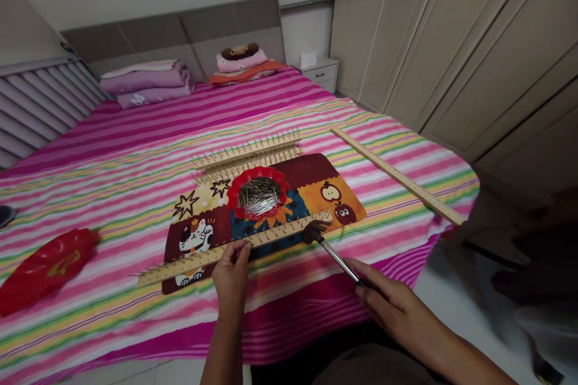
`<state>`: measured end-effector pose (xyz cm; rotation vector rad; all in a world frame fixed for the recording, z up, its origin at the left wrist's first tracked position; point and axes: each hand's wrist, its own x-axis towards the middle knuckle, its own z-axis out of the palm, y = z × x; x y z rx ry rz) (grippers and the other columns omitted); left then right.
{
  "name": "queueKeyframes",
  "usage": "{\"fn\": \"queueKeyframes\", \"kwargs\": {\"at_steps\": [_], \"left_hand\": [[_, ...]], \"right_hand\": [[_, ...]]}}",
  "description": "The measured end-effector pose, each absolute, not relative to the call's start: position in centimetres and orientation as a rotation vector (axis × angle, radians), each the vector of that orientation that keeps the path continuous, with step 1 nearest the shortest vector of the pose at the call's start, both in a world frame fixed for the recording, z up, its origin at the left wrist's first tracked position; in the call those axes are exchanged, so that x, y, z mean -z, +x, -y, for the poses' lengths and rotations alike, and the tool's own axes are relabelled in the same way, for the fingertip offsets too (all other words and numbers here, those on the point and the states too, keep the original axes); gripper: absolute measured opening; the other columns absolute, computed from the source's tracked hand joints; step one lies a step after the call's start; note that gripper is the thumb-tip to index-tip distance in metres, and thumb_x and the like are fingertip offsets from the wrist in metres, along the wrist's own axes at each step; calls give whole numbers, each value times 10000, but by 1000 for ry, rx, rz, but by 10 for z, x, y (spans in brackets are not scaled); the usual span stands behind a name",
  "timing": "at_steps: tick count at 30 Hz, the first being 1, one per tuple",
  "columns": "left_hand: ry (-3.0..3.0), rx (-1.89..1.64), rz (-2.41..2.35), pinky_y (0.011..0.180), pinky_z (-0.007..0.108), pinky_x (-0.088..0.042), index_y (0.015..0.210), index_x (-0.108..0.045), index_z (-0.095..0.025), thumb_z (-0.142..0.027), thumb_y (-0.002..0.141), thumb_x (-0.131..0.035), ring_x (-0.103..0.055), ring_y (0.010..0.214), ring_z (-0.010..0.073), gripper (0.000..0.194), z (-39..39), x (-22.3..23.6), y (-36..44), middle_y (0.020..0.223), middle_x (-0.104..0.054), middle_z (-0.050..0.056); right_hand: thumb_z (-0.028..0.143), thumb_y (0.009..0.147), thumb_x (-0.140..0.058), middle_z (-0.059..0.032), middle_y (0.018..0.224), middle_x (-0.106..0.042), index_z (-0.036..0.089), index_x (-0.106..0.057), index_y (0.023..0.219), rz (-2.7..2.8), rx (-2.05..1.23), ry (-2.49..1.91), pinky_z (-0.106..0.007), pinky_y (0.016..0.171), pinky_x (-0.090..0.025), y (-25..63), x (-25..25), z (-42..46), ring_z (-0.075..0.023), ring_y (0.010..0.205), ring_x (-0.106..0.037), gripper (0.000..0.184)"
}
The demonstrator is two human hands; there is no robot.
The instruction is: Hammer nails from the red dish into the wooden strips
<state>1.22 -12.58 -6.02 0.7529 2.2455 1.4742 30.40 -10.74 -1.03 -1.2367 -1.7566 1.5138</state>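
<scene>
A wooden strip (275,233) with a row of nails standing in it lies across the patterned mat (311,168) in front of me. My left hand (232,271) is at the strip's near edge, thumb and fingers pinched together; what is between the fingertips is hidden. My right hand (388,301) is closed around the dark handle of a hammer (334,251). The dark hammer head is by the right end of the strip, apart from my left hand. Behind the strip, a red scalloped bowl (232,192) holds many loose nails (259,194).
More nail-studded strips (248,153) lie behind the bowl. To the right, a longer wooden strip (397,175) slants toward the bed's edge. A red tray (43,271) rests at the left on the striped bedspread (149,319). Folded bedding (151,81) is stacked by the headboard (171,24).
</scene>
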Motion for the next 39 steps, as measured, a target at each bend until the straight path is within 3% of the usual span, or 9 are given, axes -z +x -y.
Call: {"fn": "queueKeyframes", "kwargs": {"at_steps": [7,10,15,23,30,33,39], "left_hand": [[720,-1487,-2255,732,295,-484,747,-678,-211,-467,610,-643,-635,717,171,293,123,62,14,705,-703,6],[691,-1485,-2268,726,289,-478,752,-676,-210,-473,614,-639,-633,724,172,299,123,62,14,705,-700,6],[833,-1404,-2340,667,276,-470,755,-679,-220,-472,645,-620,-618,679,166,281,125,64,14,677,-688,1],[1240,-1399,-2433,717,277,-484,759,-652,-226,-391,746,-547,-621,748,164,196,128,76,16,789,-682,25],[1362,-1414,-2447,711,275,-471,774,-635,-216,-347,787,-512,-613,744,163,180,129,80,19,777,-666,32],[1339,-1409,-2457,683,270,-463,774,-636,-213,-331,790,-511,-605,712,159,173,129,79,21,755,-658,28],[1373,-1395,-2444,685,266,-450,776,-634,-214,-312,798,-504,-599,731,160,164,129,80,21,756,-655,24]], "right_hand": [[346,884,-521,12,629,-608,218,-561,1338,1782,-1529,-1216,-251,655,-543,299,9,109,-178,721,-622,473],[330,890,-494,-12,776,-676,198,-549,1347,1801,-1546,-1207,-276,743,-543,297,7,107,-186,823,-639,479],[313,886,-494,-25,972,-713,218,-555,1337,1837,-1559,-1180,-269,750,-545,294,5,108,-179,854,-653,465],[233,924,-421,-1,824,-689,194,-498,1377,1941,-1559,-1068,-239,661,-527,281,-4,105,-134,654,-604,461],[165,943,-417,-6,986,-725,282,-471,1386,2133,-1473,-835,-321,904,-505,246,-19,94,-167,912,-664,461],[102,920,-419,-17,1202,-672,305,-454,1392,2172,-1441,-749,-357,1003,-448,232,-24,93,-184,1100,-618,515],[97,919,-401,-55,1261,-645,263,-438,1394,2224,-1333,-689,-368,998,-465,219,-22,92,-201,1154,-597,505]]}}
